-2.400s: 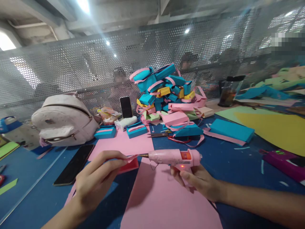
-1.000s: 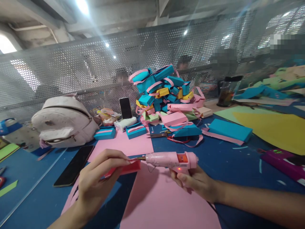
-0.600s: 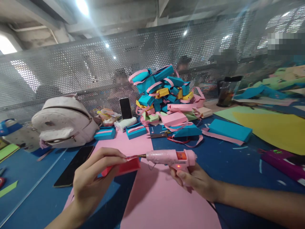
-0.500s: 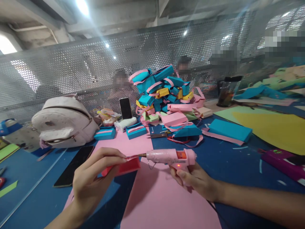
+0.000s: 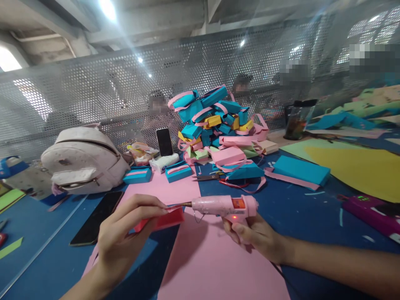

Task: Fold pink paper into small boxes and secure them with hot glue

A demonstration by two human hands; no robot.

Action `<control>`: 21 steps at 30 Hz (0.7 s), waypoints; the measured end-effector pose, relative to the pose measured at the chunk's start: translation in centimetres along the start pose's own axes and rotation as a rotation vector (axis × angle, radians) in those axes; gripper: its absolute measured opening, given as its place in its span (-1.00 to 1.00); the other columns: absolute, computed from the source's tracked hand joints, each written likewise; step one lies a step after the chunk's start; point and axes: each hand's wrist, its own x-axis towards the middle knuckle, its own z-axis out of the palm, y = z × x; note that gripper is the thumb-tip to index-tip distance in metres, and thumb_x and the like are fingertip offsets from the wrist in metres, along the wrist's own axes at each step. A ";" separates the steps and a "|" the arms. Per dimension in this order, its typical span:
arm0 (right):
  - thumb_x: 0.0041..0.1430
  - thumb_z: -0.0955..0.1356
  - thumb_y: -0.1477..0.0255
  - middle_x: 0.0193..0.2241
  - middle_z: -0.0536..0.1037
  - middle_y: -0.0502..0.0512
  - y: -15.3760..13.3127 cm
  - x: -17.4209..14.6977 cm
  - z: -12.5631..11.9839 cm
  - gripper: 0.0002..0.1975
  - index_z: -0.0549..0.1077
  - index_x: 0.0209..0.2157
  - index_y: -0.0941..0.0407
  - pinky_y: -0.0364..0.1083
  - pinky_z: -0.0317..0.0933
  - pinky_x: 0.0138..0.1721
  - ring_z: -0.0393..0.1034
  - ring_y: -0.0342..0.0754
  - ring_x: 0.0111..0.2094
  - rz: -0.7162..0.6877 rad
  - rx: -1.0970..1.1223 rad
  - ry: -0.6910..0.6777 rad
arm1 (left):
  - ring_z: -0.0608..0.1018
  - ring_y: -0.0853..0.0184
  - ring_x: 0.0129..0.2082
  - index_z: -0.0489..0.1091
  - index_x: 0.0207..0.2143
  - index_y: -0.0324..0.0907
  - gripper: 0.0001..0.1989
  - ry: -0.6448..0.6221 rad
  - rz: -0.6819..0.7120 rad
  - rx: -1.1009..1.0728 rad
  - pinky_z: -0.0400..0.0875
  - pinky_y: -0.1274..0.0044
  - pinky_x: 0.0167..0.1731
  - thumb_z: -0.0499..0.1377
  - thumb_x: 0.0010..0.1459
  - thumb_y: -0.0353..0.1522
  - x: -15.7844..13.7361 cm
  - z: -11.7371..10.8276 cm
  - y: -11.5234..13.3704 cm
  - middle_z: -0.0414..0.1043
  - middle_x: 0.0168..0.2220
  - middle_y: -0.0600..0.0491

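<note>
My right hand (image 5: 254, 237) is wrapped round the grip of a pink glue gun (image 5: 215, 205), whose orange light glows. The gun lies level, with its nozzle pointing left. Fingers closed, my left hand (image 5: 125, 229) holds a small red paper box (image 5: 168, 220) and pinches at its upper edge. The nozzle tip meets that edge close to my left fingertips; whether glue is coming out I cannot make out. Below both hands lies a large pink paper sheet (image 5: 218, 266). Part of the red box is hidden behind my left hand.
Behind stands a heap of blue, pink and yellow paper boxes (image 5: 218, 125). Scissors (image 5: 208, 178) lie before it. A white backpack (image 5: 81, 160) and a black phone (image 5: 95, 221) are at left. A blue box (image 5: 301, 171), a purple device (image 5: 371, 216) and a tumbler (image 5: 296, 121) are at right.
My left hand and the red box have shifted very slightly to the right. The glue gun and my right hand look unmoved.
</note>
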 end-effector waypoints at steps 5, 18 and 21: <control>0.23 0.26 -0.05 -0.61 0.24 -0.11 -0.1 0.0 0.0 -0.49 0.27 -0.45 0.13 -0.26 0.05 -0.68 0.10 -0.28 -0.66 0.007 0.008 -0.023 | 0.58 0.39 -0.23 0.51 -0.24 -0.06 -0.73 -0.019 -0.007 -0.009 0.46 0.60 -0.25 0.20 0.15 -0.60 0.1 0.1 0.1 0.52 -0.23 0.08; 0.24 0.27 -0.02 -0.62 0.27 -0.11 0.0 0.2 0.1 -0.52 0.33 -0.38 0.16 -0.28 0.07 -0.70 0.11 -0.29 -0.67 -0.023 0.025 0.002 | 0.57 0.39 -0.24 0.51 -0.26 -0.07 -0.74 0.010 -0.025 -0.043 0.48 0.62 -0.30 0.20 0.14 -0.61 0.1 0.0 0.0 0.52 -0.24 0.09; 0.23 0.27 -0.05 -0.63 0.25 -0.11 -0.1 0.3 0.1 -0.49 0.33 -0.40 0.16 -0.28 0.04 -0.72 0.09 -0.29 -0.68 -0.026 0.025 0.007 | 0.58 0.38 -0.24 0.52 -0.25 -0.06 -0.75 0.031 -0.021 -0.025 0.48 0.60 -0.28 0.21 0.15 -0.58 0.1 -0.1 -0.1 0.53 -0.24 0.09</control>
